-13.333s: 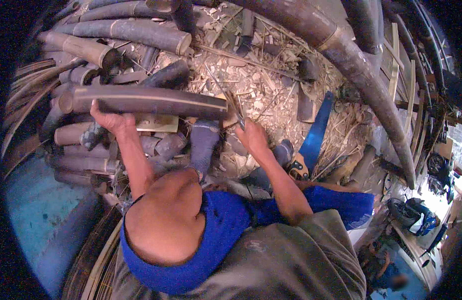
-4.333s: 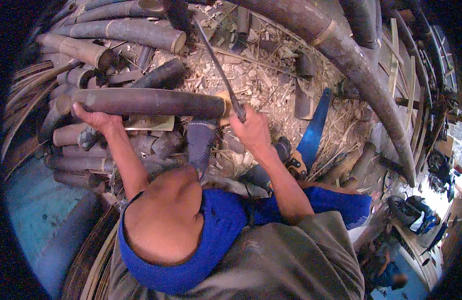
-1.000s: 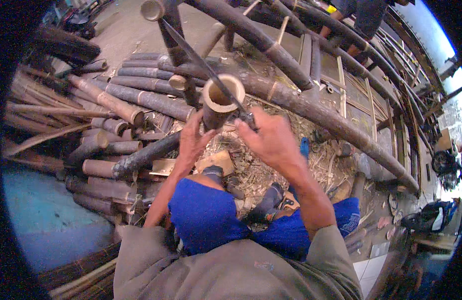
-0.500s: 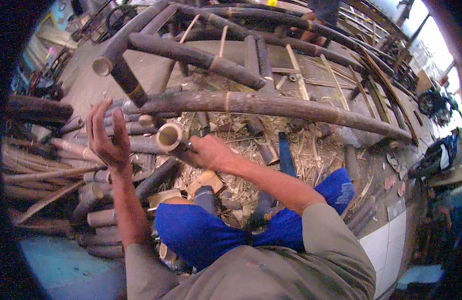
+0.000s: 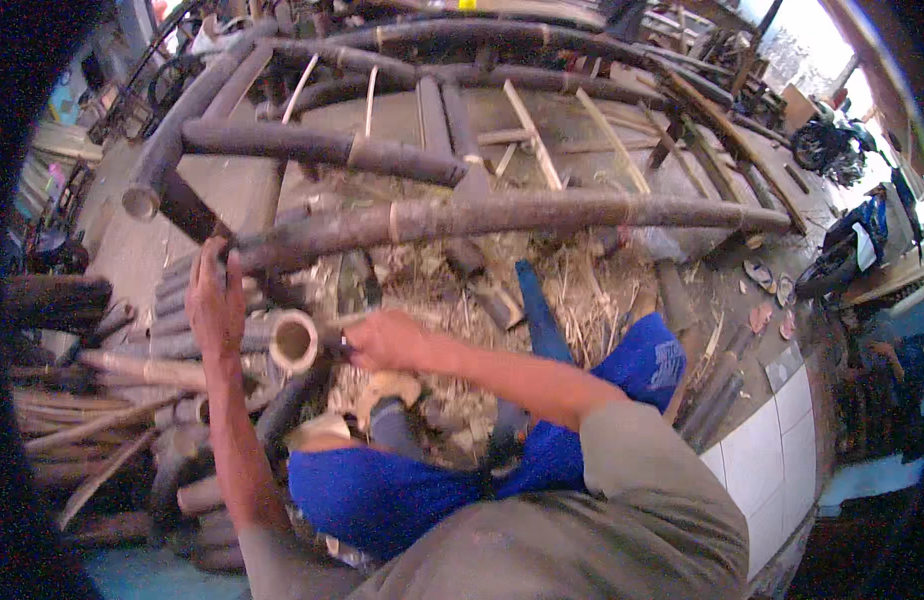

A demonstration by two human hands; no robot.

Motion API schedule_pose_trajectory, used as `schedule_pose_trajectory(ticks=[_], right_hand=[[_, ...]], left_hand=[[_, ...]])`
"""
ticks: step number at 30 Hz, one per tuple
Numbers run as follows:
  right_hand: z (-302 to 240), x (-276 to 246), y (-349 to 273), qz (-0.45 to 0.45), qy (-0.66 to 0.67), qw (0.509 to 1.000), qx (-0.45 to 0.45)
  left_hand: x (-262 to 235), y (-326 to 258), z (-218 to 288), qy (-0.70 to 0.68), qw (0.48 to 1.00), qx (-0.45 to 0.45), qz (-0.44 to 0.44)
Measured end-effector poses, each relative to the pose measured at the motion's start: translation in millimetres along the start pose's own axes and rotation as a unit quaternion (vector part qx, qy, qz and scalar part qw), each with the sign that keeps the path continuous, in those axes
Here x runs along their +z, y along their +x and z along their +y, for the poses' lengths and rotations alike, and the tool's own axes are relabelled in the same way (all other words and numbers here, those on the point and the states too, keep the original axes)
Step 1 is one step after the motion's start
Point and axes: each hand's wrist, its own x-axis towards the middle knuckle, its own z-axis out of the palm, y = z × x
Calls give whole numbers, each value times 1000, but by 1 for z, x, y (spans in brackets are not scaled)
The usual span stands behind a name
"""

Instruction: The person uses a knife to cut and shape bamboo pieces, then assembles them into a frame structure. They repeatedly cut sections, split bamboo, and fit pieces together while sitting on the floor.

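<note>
My right hand point(image 5: 390, 340) is closed round a short bamboo tube point(image 5: 294, 343). The tube's pale, hollow cut end faces up and left of my fist; much of its body is hidden by the hand. A small dark, shiny bit shows at the fingers, too small to name. My left hand point(image 5: 217, 305) is raised with fingers stretched upward, by the near left corner of a large dark bamboo frame point(image 5: 422, 220). Its fingertips overlap the foot of a bamboo post point(image 5: 194, 208); whether they touch it I cannot tell.
Wood shavings point(image 5: 412, 270) litter the floor under the frame. A blue handsaw-like strip point(image 5: 542, 312) lies beyond my knees. Bamboo poles point(image 5: 207, 495) are piled at the left. Sandals point(image 5: 772, 280) and a motorbike point(image 5: 832, 150) are at the right.
My left hand has come to the frame's corner, its fingers less spread. My right hand and the bamboo tube have moved lower and left. The whole view has shifted too.
</note>
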Motion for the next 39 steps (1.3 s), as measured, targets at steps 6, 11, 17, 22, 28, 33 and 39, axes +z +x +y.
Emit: schedule_pose_trajectory(ticks=[6,11,17,22,28,33,39], right_hand=[[-21,-23,-6,33,17,999,-33],[0,13,-2,-97,31,994,25],[25,37,13,-119,95,987,55],[44,36,9,-109,21,985,135],[54,23,34,-97,-74,989,87],[62,2,67,-70,-158,985,23],[58,61,53,-236,-32,965,112]], left_hand=[[-59,33,30,87,996,26,12],[0,-17,-6,113,992,-38,-45],[4,-8,14,7,996,-71,-53],[-10,-18,57,-208,953,86,-201],[6,-24,72,-48,968,47,-243],[13,-6,71,30,978,29,-206],[0,-22,24,11,977,66,-202]])
